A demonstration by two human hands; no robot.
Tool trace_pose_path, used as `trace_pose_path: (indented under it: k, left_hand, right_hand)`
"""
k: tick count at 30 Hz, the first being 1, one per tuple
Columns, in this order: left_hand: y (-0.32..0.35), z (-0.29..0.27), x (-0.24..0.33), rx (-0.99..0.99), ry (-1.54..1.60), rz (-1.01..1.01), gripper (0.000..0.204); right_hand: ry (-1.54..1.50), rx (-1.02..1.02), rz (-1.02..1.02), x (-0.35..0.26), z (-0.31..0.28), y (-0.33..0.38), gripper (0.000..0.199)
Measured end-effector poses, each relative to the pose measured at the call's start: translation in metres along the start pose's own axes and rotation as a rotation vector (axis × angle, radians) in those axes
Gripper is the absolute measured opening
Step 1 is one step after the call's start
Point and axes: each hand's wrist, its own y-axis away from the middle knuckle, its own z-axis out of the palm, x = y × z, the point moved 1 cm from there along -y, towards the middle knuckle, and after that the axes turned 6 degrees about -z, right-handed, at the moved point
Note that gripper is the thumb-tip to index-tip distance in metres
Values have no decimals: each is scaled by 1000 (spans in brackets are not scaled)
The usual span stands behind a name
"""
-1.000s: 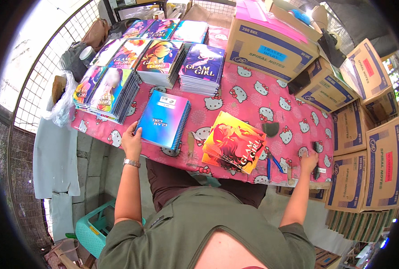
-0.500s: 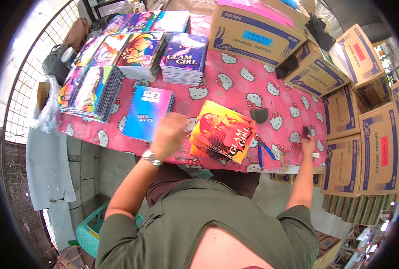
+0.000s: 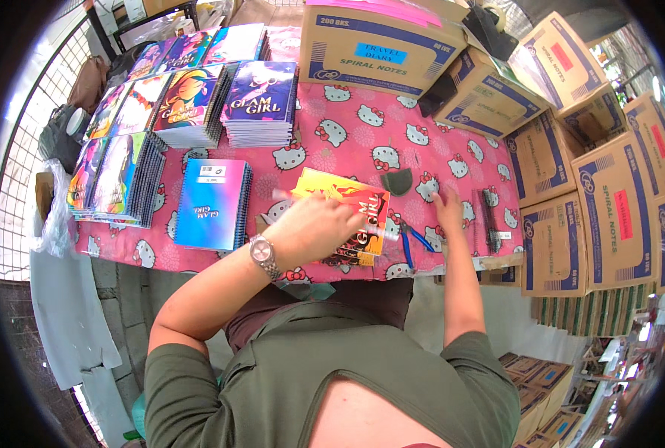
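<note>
My left hand [image 3: 321, 228], with a silver watch on its wrist, is over a small stack of yellow-and-red notebooks [image 3: 376, 205] near the table's front edge. Its fingers are bunched, and whatever they hold is hidden beneath the hand. My right hand [image 3: 449, 213] is over the table to the right of blue-handled pliers [image 3: 416, 243]. Blur hides whether anything is between its fingers. Farther right lies a bundle of dark spiral binding coils [image 3: 489, 220]. A blue-and-pink spiral notebook [image 3: 211, 201] lies left of my left hand.
Stacks of spiral notebooks [image 3: 258, 97] fill the far left of the pink cartoon-print tablecloth [image 3: 332, 133]. A dark green curved piece [image 3: 397, 181] lies behind the pliers. Cardboard cartons [image 3: 381, 52] line the back, and more cartons [image 3: 609, 209] are piled at the right.
My right hand has moved left, away from the dark coils, to beside the pliers. My left hand has shifted right, from the blue notebook's edge onto the yellow-and-red stack. The view has shifted slightly.
</note>
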Motion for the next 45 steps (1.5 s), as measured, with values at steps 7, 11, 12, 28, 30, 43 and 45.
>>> trace_pose_path:
  k: [7,11,12,28,30,43,45]
  left_hand:
    - [-36,30,-4,393,21,-142,20]
    - [-23,36,-4,518,164,-148,22]
    - [-23,31,-2,549,206,-125,23]
    - [-18,31,4,527,196,-216,33]
    - [-19,31,5,525,190,-218,32]
    - [-33,36,28,435,212,-83,18]
    - [-33,35,26,430,228,-77,17]
  right_hand:
    - [-286,-33,8,-54,-20,-24,32]
    - [-869,-251,-229,-190,-128,17,31]
    - [-868,-278,-204,-197,-136,28,32]
    - [-744,-16,-184,-233,-147,70,28]
    - [-944,-137,1,-228,-140,75,29]
    - [-579,32,-283,-236,-153,65,27]
    - [-494,113,-367,-239,-152,64,25]
